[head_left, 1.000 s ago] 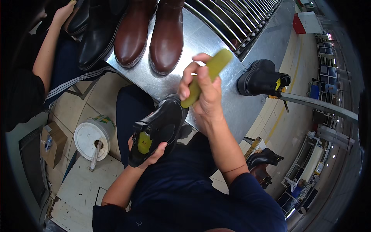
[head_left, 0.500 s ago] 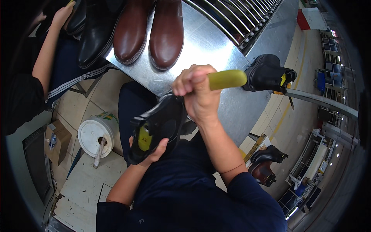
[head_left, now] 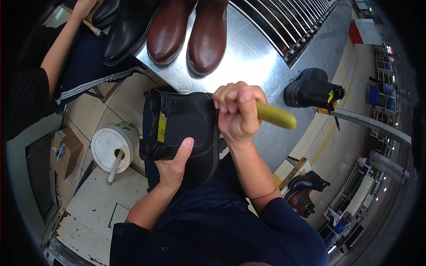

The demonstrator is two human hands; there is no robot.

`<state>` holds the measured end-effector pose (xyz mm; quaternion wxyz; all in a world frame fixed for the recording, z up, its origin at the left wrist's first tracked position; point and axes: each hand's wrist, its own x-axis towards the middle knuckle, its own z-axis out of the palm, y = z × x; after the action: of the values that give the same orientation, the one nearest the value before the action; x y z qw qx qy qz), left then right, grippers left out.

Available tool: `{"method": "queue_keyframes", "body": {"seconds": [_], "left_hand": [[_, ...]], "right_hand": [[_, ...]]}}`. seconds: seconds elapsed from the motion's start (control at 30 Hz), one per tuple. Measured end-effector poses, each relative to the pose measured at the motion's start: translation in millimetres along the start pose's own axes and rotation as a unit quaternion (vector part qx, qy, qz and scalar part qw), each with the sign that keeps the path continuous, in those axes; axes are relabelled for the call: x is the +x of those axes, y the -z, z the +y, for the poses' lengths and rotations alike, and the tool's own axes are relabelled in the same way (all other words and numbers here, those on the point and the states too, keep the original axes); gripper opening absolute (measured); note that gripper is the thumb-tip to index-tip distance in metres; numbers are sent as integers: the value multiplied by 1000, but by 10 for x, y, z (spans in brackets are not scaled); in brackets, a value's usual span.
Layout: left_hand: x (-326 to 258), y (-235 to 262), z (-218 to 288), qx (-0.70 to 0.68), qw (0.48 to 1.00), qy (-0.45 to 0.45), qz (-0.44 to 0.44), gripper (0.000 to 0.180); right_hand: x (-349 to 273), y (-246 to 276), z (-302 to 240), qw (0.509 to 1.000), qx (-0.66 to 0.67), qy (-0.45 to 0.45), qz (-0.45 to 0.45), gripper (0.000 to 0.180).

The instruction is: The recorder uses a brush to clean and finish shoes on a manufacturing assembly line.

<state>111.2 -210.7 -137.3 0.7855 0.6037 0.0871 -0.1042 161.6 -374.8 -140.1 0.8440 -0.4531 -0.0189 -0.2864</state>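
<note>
Far left of the hands, another person's arm reaches up along the edge of the frame, well apart from the work. Lower left of the left hand sits one white bucket on the floor with a stick-like handle poking out, and one small cardboard box beyond it. Left hand cups one black ankle boot from below, thumb pressed on its elastic side panel, fingers wrapped under and mostly hidden; the boot lies on its side directly above that hand, touching it, yellow tag at the opening. Right hand is fisted tight around one yellow-handled tool, just right of the boot and touching its edge; the handle sticks out to the right, working end hidden behind the boot, probably a brush but can't tell. Above both hands on the metal table: two brown boots side by side, black shoes left of them, count unclear. Right of the right hand, one more black boot at the table edge.
</note>
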Motion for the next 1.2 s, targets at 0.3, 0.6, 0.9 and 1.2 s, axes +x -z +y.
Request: {"method": "queue_keyframes", "body": {"seconds": [0.3,0.6,0.9,1.2], "left_hand": [[41,41,-2,-51,998,11,21,27],[39,90,-64,-69,998,12,-1,33],[41,42,-40,-68,998,3,7,36],[174,96,-40,-38,999,17,-13,35]], "right_hand": [[-443,-76,-246,997,-39,-54,-34,25],[-252,-145,-505,978,-180,-82,71,44],[267,-235,-266,956,-97,-171,219,31],[419,-176,-190,946,-64,-187,259,27]]}}
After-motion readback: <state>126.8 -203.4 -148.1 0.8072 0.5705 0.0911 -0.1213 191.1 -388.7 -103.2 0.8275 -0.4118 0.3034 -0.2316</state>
